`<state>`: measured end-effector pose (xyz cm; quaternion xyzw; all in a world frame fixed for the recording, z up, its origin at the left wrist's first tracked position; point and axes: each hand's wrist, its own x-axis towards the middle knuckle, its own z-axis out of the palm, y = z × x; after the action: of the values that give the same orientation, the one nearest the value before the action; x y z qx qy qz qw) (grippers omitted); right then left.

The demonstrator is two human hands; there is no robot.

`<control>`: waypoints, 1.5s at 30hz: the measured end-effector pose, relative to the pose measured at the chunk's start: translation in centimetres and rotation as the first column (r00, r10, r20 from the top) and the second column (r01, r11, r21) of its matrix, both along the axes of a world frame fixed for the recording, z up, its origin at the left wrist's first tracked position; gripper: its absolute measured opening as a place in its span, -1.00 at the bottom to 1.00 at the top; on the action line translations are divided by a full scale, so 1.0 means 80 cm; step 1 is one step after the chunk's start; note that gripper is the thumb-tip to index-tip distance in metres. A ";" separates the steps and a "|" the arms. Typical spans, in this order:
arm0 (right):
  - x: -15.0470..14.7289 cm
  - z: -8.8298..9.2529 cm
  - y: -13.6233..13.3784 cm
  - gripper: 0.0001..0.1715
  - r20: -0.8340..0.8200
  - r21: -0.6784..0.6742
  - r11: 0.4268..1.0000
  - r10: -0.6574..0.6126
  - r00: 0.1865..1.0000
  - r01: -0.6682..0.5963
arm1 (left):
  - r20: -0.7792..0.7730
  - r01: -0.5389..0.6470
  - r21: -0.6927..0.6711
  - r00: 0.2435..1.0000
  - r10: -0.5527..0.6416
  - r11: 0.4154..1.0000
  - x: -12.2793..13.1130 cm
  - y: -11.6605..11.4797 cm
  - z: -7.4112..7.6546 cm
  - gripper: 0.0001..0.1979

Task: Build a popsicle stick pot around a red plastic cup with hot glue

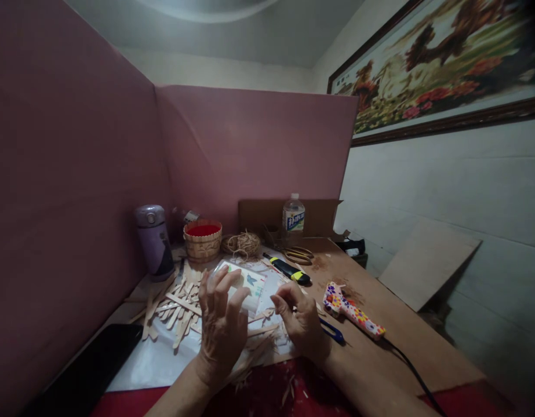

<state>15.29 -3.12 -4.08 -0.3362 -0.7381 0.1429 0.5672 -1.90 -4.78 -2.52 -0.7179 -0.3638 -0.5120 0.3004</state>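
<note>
My left hand [221, 327] has its fingers curled over a clear plastic box [253, 282] with a white label and a blue butterfly print. The box is held tilted above the white sheet. To its right, my right hand [301, 321] is closed, thumb and forefinger pinched together near the box's corner. Whatever is in that pinch, if anything, I cannot make out. Wooden craft sticks [184, 307] lie in a loose pile left of my hands. Cut sticks and slivers [261, 341] are scattered beneath them. Blue-handled scissors [332, 331] lie partly hidden beside my right hand.
A flowered glue gun [354, 313] with a black cord lies right. Behind are a utility knife [288, 270], scissors [299, 255], twine [243, 245], a wooden bucket [203, 246], a bottle [294, 217] and a purple flask [155, 246]. A dark flat object [88, 365] sits front left.
</note>
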 end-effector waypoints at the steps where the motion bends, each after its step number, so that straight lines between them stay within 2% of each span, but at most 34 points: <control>1: -0.001 -0.001 0.001 -0.82 -0.008 0.001 1.000 -0.013 1.000 0.013 | 0.000 0.003 0.008 1.000 -0.003 1.000 0.001 -0.001 0.001 -0.60; 5: -0.003 -0.003 0.002 -0.90 -0.059 -0.024 1.000 -0.015 0.998 0.014 | -0.010 0.011 0.030 1.000 -0.010 0.999 0.002 -0.002 0.001 -0.62; 12: 0.000 -0.002 0.002 -0.73 -0.024 -0.042 0.998 0.049 0.998 -0.050 | -0.016 0.037 0.027 0.999 -0.036 0.999 0.000 -0.003 -0.001 -0.63; 18: -0.001 -0.001 0.003 -0.71 0.008 -0.077 0.993 0.088 0.996 -0.087 | -0.041 0.098 0.018 0.994 -0.097 0.995 0.002 -0.004 -0.004 -0.68; 20: -0.002 -0.001 0.004 -0.67 -0.012 -0.094 0.994 0.061 0.998 -0.062 | -0.076 0.108 -0.004 0.991 -0.108 0.994 0.004 -0.005 -0.007 -0.69; 26: 0.001 0.002 0.014 -0.67 -0.044 -0.038 0.995 -0.098 0.994 0.096 | -0.092 0.134 -0.140 0.985 -0.148 0.981 0.009 -0.008 -0.006 -0.60; 29: 0.006 0.004 0.019 -0.73 -0.034 -0.027 0.997 -0.072 0.997 0.071 | -0.007 0.152 -0.202 0.988 -0.157 0.968 0.007 -0.008 -0.004 -0.39; 31: 0.009 0.003 0.023 -0.77 -0.018 -0.014 1.000 -0.025 1.000 0.024 | 0.027 0.184 -0.293 0.982 -0.184 0.938 0.004 -0.008 -0.004 -0.25; 35: 0.012 0.001 0.027 -0.78 0.012 0.001 0.999 0.045 0.999 -0.045 | 0.025 0.243 -0.493 0.964 -0.266 0.835 0.000 -0.008 -0.009 -0.33; 37: 0.012 0.003 0.026 -0.77 0.013 0.002 1.000 0.020 1.000 -0.020 | 0.041 0.230 -0.482 0.970 -0.241 0.845 0.001 -0.007 -0.011 -0.39; 41: 0.012 0.012 0.018 -0.72 -0.052 0.056 0.993 -0.102 0.993 0.105 | 0.082 0.116 -0.373 0.992 -0.091 0.921 0.006 -0.004 -0.010 -0.45; 45: 0.012 0.016 0.005 -0.74 -0.019 0.160 0.986 -0.046 0.999 0.049 | 0.081 -0.008 -0.296 0.996 0.033 0.955 0.007 -0.002 -0.008 -0.47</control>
<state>16.26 -2.70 -2.77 -0.3058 -0.7346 0.0719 0.6014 -1.31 -4.93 -3.17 -0.7285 -0.4560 -0.4787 0.1793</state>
